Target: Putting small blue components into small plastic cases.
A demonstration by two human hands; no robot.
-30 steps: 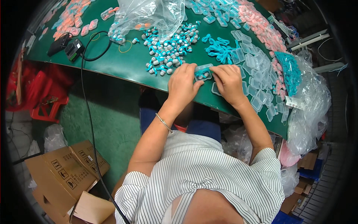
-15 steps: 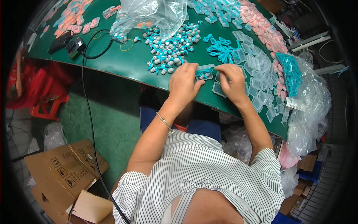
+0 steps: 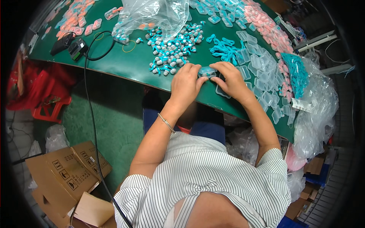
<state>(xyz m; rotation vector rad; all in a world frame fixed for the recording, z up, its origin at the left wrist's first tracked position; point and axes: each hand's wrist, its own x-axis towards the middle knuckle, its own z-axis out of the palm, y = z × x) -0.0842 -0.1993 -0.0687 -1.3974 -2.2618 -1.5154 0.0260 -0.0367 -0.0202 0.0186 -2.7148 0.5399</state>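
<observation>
Between my hands, at the table's near edge, is a small clear plastic case with blue cord and earplugs inside. My left hand grips its left end, thumb at the near side and fingers at the far side. On the right end, my right hand pinches it the same way. The lid looks closed over the contents. Just beyond my left hand is a heap of grey-and-blue earplugs. Blue cords lie past my right hand, and many open clear cases spread to its right.
A clear plastic bag lies at the far middle of the green table. Filled pink cases and blue ones cover the far right. A black cable hangs over the edge on the left. Cardboard boxes stand on the floor.
The case's raised lid has come down over the cord and earplugs. My right hand has moved left and taken hold of the case's right end; my left hand has stayed nearly in place.
</observation>
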